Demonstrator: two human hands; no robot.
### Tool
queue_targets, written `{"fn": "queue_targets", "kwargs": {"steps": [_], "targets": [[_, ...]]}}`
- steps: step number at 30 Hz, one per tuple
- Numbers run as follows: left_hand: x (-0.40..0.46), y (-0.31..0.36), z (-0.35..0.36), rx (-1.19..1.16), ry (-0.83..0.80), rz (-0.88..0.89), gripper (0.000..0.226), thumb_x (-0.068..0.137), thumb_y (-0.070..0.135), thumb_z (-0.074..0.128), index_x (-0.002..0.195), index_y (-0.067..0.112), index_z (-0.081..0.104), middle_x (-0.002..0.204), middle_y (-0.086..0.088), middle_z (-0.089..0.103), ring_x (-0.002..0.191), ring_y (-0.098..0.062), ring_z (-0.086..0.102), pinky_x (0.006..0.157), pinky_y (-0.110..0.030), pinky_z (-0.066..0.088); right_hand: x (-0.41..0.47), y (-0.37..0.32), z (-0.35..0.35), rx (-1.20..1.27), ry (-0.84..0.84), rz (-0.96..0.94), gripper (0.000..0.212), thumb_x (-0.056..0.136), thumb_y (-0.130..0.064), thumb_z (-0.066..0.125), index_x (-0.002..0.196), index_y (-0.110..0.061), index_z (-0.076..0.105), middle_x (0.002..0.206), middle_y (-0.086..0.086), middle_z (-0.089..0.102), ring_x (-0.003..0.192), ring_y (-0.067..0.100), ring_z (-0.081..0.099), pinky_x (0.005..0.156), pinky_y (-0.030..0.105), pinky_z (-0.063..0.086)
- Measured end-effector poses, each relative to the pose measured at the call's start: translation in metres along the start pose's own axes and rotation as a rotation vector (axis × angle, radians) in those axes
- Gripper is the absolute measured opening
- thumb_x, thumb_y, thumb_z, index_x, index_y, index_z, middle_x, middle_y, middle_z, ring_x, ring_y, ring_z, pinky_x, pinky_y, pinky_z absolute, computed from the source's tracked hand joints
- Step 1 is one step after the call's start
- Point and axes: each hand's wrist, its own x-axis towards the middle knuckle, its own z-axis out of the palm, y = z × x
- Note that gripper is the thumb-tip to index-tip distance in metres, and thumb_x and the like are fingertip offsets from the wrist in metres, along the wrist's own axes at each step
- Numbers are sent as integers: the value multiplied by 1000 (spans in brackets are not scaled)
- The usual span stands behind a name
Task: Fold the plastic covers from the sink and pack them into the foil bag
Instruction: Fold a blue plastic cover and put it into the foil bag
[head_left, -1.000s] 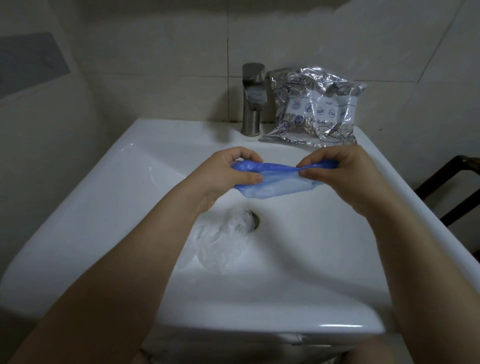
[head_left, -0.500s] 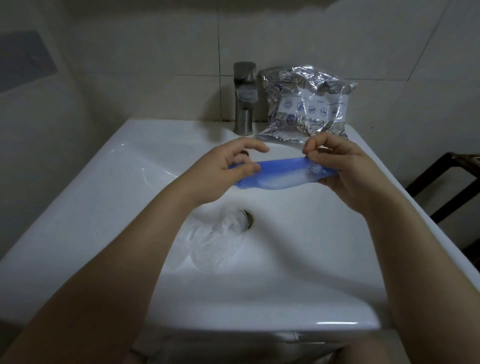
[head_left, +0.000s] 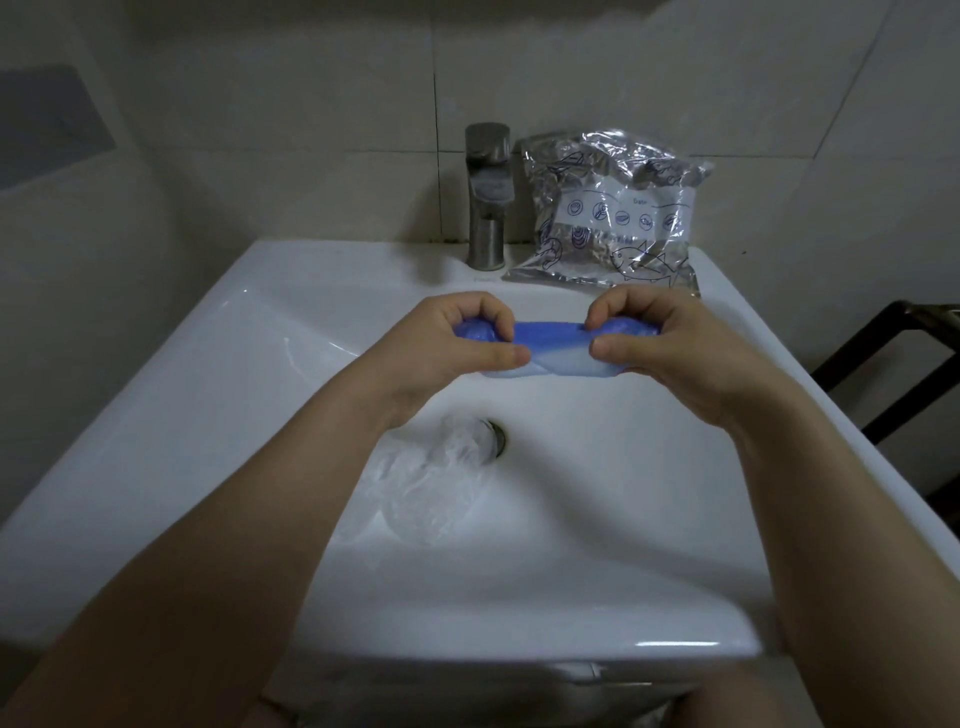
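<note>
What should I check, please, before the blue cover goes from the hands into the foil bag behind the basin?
1. Grip: the left hand and the right hand each pinch an end of the blue cover: ok.
2. Fold: the cover is a narrow band, but a loose layer shows along its lower edge: not ok.
3. Foil bag within reach, on the sink ledge beside the tap: ok.
4. Bag mouth open: cannot tell.
5. Covers left: a clear cover lies unfolded at the drain: not ok.
</note>
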Motion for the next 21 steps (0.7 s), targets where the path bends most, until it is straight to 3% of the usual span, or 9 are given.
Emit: {"fn": "queue_targets", "kwargs": {"steps": [4,7,10,13,16,19,21], "targets": [[-1,3,-5,-45,2,-7,31,72,-16,64,75,15,60,71,11,63,73,-7,59,69,-15,49,-1,-2,-4,-127,-1,-29,30,61,-2,78,79,-21,62,76,-16,66,68,3,55,63,14,46],[-3,4,-4,-52,-15,-29,34,72,-18,63,79,16,64,83,8,66,79,-9,61,72,-17,51,-1,-2,-3,-238,43,-61,34,72,8,71,78,-24,61,74,-18,64,67,3,53,63,12,44],[-2,6,-2,-62,11,-55,35,73,-17,63,82,17,66,95,6,66,87,-11,62,81,-20,52,-1,-5,0,-328,113,-137,36,75,7,69,78,-28,61,78,-13,61,63,-1,49,60,10,40],[-2,6,-1,-69,39,-48,37,74,-16,63,82,19,68,90,11,69,82,-6,63,79,-17,52,2,-2,4,-517,240,-260,34,77,0,71,79,-32,59,79,-14,59,65,-5,50,60,7,37],[-2,6,0,-144,51,-64,39,77,-18,59,86,19,67,77,19,70,70,0,62,72,-14,52,6,4,5,-666,357,-414,19,76,-3,71,84,-19,67,84,-5,53,74,-2,48,70,5,36],[-1,5,0,-178,55,-77,40,79,-16,57,87,22,69,88,12,68,72,-4,60,75,-18,51,7,7,3,-775,410,-505,11,75,-5,70,86,-6,70,93,0,50,79,2,44,74,3,35],[1,3,1,-103,106,-68,36,81,-12,59,85,23,69,89,10,66,72,-2,58,73,-15,50,6,6,4,-804,392,-505,10,76,-6,70,85,-7,70,85,-4,55,76,0,45,72,2,35]]}}
